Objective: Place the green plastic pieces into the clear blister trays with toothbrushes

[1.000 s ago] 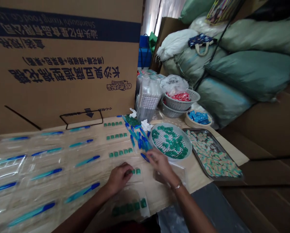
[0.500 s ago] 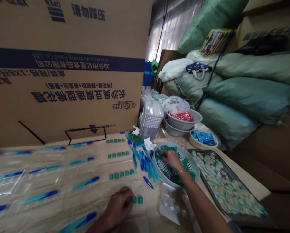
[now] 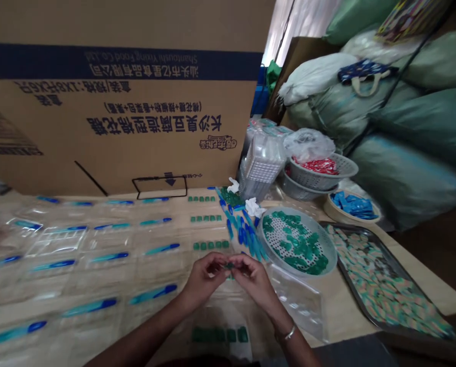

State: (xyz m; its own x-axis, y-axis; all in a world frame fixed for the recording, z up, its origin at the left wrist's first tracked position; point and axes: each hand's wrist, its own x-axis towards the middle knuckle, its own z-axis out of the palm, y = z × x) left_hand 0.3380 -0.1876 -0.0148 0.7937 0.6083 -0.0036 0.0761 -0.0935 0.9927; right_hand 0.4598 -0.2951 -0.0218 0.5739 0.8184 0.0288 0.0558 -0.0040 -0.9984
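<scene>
Left hand (image 3: pixel 204 279) and right hand (image 3: pixel 255 279) meet low centre, both in a narrow pinch, fingertips close together on a small green rectangular piece (image 3: pixel 230 265), mostly hidden by the fingers. Thin metal bracelet (image 3: pixel 289 333) on right wrist. Just below the hands, a strip of green square pieces (image 3: pixel 220 335) lies on a clear plastic sheet. Clear plastic bag (image 3: pixel 296 300) lies beside right hand.

Above the hands, three short rows of green pieces (image 3: pixel 210 245) sit on the tan table top (image 3: pixel 346 300). To the left, clear flat packets (image 3: pixel 55 239) each hold a slim blue-and-teal plastic stick. Loose blue-and-teal sticks (image 3: pixel 243 234) are heaped between the rows and a round grey perforated tray (image 3: pixel 329 257) holding more green pieces. Further right, a dark metal tray (image 3: pixel 382 280) is full of pale multicoloured pieces. Behind: white plastic basket (image 3: pixel 323 165) with red packets, tan round bowl (image 3: pixel 352 206) with blue packets, big green sacks (image 3: pixel 414 173).

Upside-down brown cardboard carton (image 3: pixel 116 117) has a blue band reading "Shantoushi Yixing Food Co. Ltd" plus Chinese print, with 棉花糖 (marshmallow) in the product line; the rest is too small to read surely.
</scene>
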